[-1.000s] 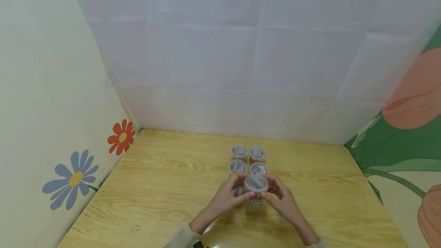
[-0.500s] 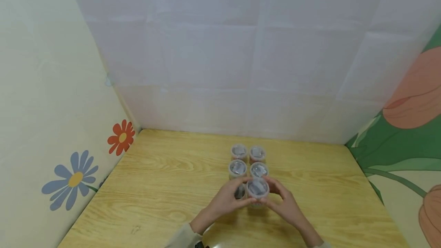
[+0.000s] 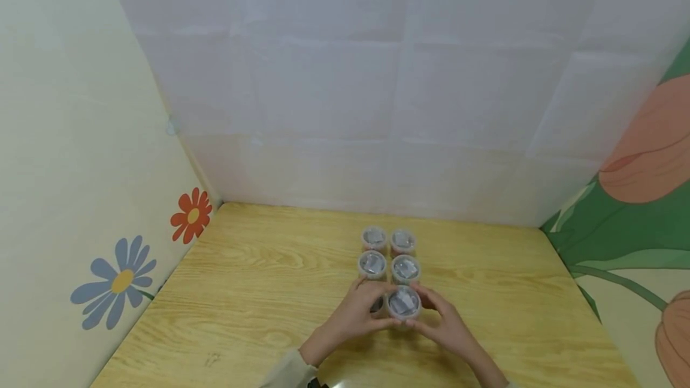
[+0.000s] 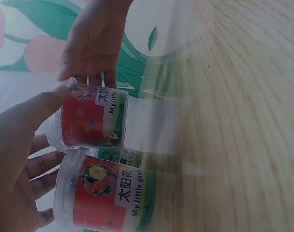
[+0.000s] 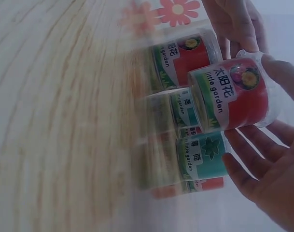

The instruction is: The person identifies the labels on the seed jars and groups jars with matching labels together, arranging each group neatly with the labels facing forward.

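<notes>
Both hands hold one clear plastic jar [image 3: 403, 303] with a red "little garden" label [image 5: 245, 92], thumbs on the near side and fingers reaching round the lid. My left hand [image 3: 356, 310] is at its left side and my right hand [image 3: 444, 322] at its right. The jar stands upright, with its base close over the table in the right wrist view. Just left of it, a second red-labelled jar [image 4: 108, 195] stands on the table, mostly hidden by my left hand in the head view.
Behind are two jars in a middle row, left [image 3: 372, 263] and right [image 3: 405, 268], and two in a back row, left [image 3: 374, 237] and right [image 3: 402, 241]. A green mint-leaf label shows on one jar [image 5: 204, 157]. The wooden table [image 3: 259, 292] meets a white sheet [image 3: 323, 106].
Both hands have lowered the held jar and brought it slightly toward the body. It has tipped from showing its label to showing mostly its lid. The other jars have stayed put.
</notes>
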Demonstrator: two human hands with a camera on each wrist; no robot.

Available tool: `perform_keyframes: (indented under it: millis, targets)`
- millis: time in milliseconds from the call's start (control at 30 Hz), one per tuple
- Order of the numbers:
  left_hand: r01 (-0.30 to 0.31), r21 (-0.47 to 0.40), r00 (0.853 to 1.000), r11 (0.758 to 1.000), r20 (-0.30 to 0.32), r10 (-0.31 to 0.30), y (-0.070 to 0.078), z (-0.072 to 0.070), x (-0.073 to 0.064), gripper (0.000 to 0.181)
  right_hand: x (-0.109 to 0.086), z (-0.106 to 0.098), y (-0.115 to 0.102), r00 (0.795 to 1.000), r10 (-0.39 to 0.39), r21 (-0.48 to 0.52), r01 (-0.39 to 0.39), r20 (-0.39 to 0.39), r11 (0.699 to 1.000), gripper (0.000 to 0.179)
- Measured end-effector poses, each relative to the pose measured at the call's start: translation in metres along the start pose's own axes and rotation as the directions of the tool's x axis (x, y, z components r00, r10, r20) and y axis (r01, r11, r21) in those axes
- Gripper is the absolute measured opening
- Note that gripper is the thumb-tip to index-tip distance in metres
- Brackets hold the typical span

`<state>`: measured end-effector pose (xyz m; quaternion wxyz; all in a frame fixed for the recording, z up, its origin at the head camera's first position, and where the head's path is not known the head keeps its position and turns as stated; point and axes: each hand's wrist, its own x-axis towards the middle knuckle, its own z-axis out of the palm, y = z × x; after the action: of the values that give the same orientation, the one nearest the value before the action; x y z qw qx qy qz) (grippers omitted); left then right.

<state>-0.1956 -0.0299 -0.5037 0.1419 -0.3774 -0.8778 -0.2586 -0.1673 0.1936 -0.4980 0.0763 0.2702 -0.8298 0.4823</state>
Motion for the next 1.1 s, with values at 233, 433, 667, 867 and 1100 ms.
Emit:
perform_keyframes:
  millis: [233,433,667,867,1100]
  targets:
    - [0.013,0.031,0.999,0.999,0.035,-0.014,-0.004,0.006,0.0,0.061,-0.001,0.004,0.011,0.999,0.032,0.05,-0.033,0.028,0.998,0.065]
    - [0.013,0.062,0.998,0.998,0.062,-0.017,-0.007,0.01,-0.001,0.06,-0.006,0.013,0.036,0.999,0.035,0.039,-0.036,0.027,0.999,0.067]
    - [0.005,0.103,0.997,0.995,0.079,-0.013,-0.007,0.013,-0.001,0.059,-0.007,0.013,0.041,0.997,0.059,0.058,-0.062,0.041,0.996,0.068]
    - [-0.002,0.136,0.996,0.991,0.094,-0.01,-0.008,0.015,0.001,0.057,-0.008,0.013,0.046,0.996,0.065,0.05,-0.068,0.06,0.996,0.068]
    - [0.004,0.182,0.995,0.983,0.094,-0.021,-0.01,0.017,0.004,0.057,-0.005,0.012,0.051,0.993,0.08,0.036,-0.083,0.081,0.996,0.068]
